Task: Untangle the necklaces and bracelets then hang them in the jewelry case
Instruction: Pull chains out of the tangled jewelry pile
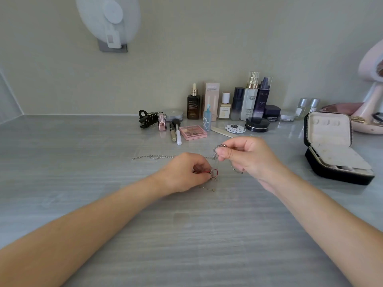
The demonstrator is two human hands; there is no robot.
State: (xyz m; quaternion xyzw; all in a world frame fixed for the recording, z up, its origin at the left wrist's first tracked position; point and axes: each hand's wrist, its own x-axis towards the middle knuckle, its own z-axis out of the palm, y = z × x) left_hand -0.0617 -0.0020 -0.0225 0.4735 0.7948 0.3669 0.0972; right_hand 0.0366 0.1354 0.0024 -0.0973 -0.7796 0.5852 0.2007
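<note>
A tangle of thin silver chains lies on the grey table in front of me. My left hand pinches a red cord bracelet knotted with silver links, low on the table. My right hand pinches a silver chain and lifts it a little above the surface. One silver chain runs flat to the left from between my hands, and a short end trails below my left hand. The black jewelry case stands open at the right, its pale lining showing.
Cosmetics line the back of the table: bottles, a pink eyeshadow palette, brushes, a black hair claw, round compacts. A pink mirror stand sits at the far right behind the case.
</note>
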